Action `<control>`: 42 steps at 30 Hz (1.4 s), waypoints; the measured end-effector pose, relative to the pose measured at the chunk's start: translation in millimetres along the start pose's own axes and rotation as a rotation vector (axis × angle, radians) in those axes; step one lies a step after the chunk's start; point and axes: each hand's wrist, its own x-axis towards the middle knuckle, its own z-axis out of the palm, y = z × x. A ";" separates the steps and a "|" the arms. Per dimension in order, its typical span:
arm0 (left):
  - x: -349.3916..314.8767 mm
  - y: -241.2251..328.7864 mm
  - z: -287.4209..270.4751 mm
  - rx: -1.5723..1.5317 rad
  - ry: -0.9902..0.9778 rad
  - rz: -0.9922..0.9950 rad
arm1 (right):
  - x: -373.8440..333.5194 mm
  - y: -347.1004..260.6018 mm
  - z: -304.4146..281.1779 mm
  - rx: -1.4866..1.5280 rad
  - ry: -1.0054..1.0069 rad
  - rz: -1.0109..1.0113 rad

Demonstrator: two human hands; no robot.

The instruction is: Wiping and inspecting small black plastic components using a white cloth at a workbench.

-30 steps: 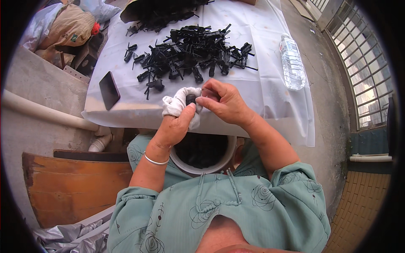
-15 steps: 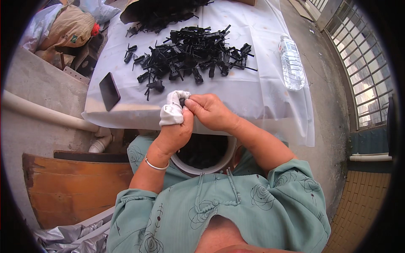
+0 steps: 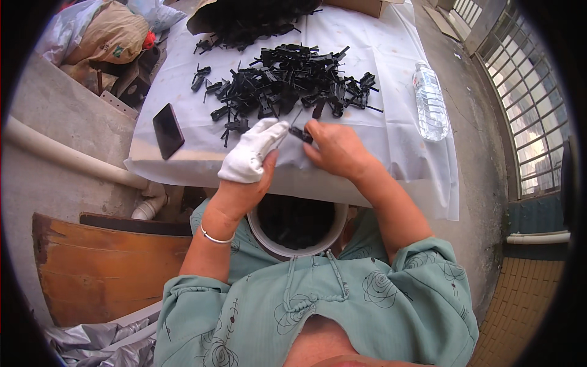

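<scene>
A heap of small black plastic parts with thin stems lies on the white-covered table. Just in front of the heap, my right hand pinches one black plastic part between thumb and fingers, a thin stem rising from it. My left hand wears a white glove that leaves the thumb bare. Its gloved fingers stretch out toward the part, with nothing visible in them. Between my knees, under the table edge, stands a white bucket with dark pieces inside.
A dark phone lies at the table's left, and a clear plastic bottle at its right. A black bag with more parts and a cardboard box sit at the back. Sacks are piled far left.
My hands were together over the table's front edge, around a dark piece. They are now apart and farther forward, nearer the heap, with the left fingers straightened. The view has shifted slightly.
</scene>
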 end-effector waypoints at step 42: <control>-4.1 19.7 47.8 -0.299 0.011 -0.407 | -17.1 -19.8 8.1 0.899 0.082 0.268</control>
